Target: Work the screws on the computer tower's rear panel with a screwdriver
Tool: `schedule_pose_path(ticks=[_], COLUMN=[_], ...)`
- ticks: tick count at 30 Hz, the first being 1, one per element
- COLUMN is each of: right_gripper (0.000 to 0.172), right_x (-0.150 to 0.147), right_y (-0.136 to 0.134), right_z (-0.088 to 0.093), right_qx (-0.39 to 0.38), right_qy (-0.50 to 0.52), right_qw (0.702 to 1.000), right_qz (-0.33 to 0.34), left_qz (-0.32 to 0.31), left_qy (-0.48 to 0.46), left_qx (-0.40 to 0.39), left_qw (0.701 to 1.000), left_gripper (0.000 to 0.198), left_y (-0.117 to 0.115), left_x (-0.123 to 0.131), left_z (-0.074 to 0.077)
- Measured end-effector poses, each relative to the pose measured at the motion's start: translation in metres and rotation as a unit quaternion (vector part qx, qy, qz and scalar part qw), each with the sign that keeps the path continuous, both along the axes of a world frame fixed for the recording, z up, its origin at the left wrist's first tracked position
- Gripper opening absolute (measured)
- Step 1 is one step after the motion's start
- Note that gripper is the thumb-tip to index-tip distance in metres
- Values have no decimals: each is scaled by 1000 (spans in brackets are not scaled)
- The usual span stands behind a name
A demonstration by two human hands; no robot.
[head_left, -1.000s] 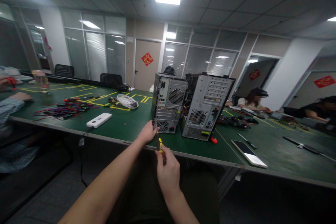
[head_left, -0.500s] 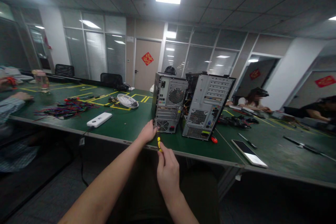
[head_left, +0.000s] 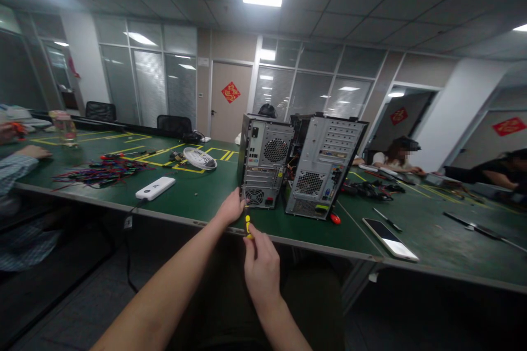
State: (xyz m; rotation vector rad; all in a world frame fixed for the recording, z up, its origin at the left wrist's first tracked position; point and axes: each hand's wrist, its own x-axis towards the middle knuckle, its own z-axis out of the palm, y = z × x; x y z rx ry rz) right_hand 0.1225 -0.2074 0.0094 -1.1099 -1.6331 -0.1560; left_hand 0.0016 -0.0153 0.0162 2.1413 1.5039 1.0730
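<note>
A screwdriver (head_left: 247,223) with a yellow and black handle is held in my right hand (head_left: 263,263), thumb and fingers closed on its lower end. It points up and away, toward the bottom left corner of a computer case (head_left: 267,167) whose back panel faces me. At that corner is my left hand (head_left: 231,208), fingers bent in close to the screwdriver's shaft. Exactly what these fingers pinch is too small to make out. Just right of this case stands a second computer case (head_left: 317,170), tilted in view, its back also toward me.
On the green table (head_left: 214,197) lie a white power bank (head_left: 155,188), a heap of thin cables (head_left: 102,170) and a white round dish (head_left: 200,158). To the right are a phone (head_left: 389,238), black cables (head_left: 373,191) and a red object (head_left: 335,219). Other people sit at both sides.
The yellow marks on the screwdriver's handle show differently, as if it has turned a little in my right hand. My left hand stays at the case's corner. The view has shifted very slightly.
</note>
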Motion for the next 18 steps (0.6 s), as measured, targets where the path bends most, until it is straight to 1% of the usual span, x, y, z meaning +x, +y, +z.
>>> schedule_pose_path(ticks=[4,8,11,18], right_gripper=[25,28,33,34], right_x=[1,2,2,3], right_y=[3,2,-2,-4], right_z=[-2,-2,0,5], right_qx=[-34,-9,-7,-7], right_qy=[37,-5,-28,-9], right_qw=[999,1000,1000,1000], right_qz=[-9,-1,0,11], left_qz=[4,4,1,1], left_qy=[0,1,1,0], left_qx=[2,5,5,3], left_qw=[1000,1000,1000,1000], left_gripper=[43,43,44,42], left_y=[0,2,4,5], left_x=[0,0,0,0], left_z=[0,-2,-4,-5])
